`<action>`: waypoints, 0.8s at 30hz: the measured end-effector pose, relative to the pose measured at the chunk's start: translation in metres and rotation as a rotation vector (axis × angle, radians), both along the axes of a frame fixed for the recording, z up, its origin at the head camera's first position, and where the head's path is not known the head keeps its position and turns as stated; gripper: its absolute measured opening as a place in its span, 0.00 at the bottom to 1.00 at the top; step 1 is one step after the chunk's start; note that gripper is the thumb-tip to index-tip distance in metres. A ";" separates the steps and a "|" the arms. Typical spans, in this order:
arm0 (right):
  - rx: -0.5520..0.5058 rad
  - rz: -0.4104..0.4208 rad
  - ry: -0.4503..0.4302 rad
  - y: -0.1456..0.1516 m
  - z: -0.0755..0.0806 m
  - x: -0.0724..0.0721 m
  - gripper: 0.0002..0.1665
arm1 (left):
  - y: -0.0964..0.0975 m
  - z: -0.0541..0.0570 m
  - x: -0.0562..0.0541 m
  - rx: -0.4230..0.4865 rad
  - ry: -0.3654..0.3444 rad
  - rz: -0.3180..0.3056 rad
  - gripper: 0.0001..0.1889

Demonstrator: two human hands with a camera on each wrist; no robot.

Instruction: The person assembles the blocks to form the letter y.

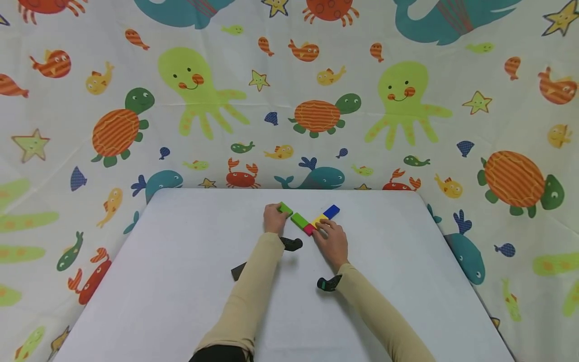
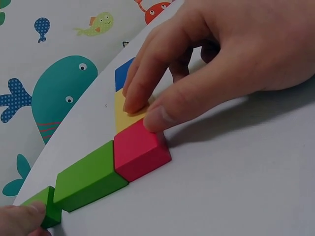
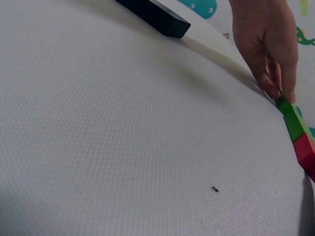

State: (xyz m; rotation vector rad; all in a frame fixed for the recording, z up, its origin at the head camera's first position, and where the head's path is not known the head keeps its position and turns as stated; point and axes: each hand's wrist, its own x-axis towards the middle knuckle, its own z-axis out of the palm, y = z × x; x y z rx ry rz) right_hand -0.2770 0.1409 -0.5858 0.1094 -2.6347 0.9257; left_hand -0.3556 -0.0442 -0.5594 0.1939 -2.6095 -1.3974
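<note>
Beige long sleeves (image 1: 257, 289) run up from the bottom of the head view, with black material (image 1: 221, 354) at the lower end of the left one. A black device (image 1: 291, 244) sits at the left wrist, and another black device (image 1: 328, 284) at the right.

Both hands work near the far edge of a white tabletop (image 1: 407, 246), over a V-shaped run of smooth coloured blocks. On the left arm of the V, the left hand (image 1: 274, 220) has its grip closed on a short green rectangular block (image 1: 285, 208), pinched between thumb and fingers. This block lies just beside the end of a longer green rectangular block (image 2: 91, 176); whether the two touch is unclear. The longer one meets a red block (image 2: 140, 152) at the bend of the V.

From there, a yellow block (image 2: 127, 117) and a blue rectangular block (image 1: 332, 211) follow end to end up the right arm. The right hand (image 1: 333, 244) has bent fingers: its thumb tip touches the red block's corner beside the yellow, its index fingertip the yellow block's top. Whether that grip holds either block cannot be told.

A black rectangular block (image 3: 160, 18) lies nearer the person, partly hidden by the left sleeve in the head view. White fabric printed with sea animals (image 1: 271, 138) hangs behind the tabletop.
</note>
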 end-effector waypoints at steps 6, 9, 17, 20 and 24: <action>0.006 0.001 0.063 0.000 -0.005 -0.001 0.18 | 0.005 0.001 0.001 -0.001 0.005 -0.006 0.21; 0.003 0.006 0.049 0.000 -0.004 -0.002 0.18 | 0.007 0.002 0.001 0.009 -0.008 -0.007 0.21; 0.005 0.006 -0.020 0.002 0.000 -0.002 0.20 | 0.009 -0.004 -0.004 -0.015 0.016 -0.024 0.21; 0.005 0.005 -0.015 0.001 -0.001 -0.003 0.20 | 0.009 -0.002 -0.003 -0.018 0.009 -0.024 0.21; 0.009 0.002 -0.018 0.002 -0.002 -0.003 0.20 | 0.010 -0.001 -0.003 -0.023 0.004 -0.024 0.21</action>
